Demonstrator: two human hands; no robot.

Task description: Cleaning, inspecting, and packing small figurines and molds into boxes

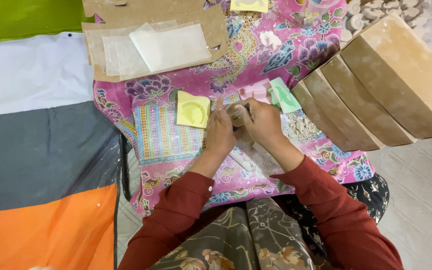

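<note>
My left hand [220,131] and my right hand [260,121] are together over a pink patterned cloth [256,55], both closed around a small pale, dusty piece [237,114] held between them. A yellow mould [193,110] lies just left of my left hand. A pink mould [255,90] and a green mould [285,95] lie just beyond my right hand. A white stick-like tool [242,161] rests on the cloth under my wrists, in scattered white powder.
Brown boards [376,85] lean in a row at the right. A cardboard sheet with clear plastic pieces [168,47] lies at the top. A pile of pale crumbs [302,127] sits by the boards. White cast ornaments [391,12] are at the top right. An orange, grey and white mat [41,165] spreads left.
</note>
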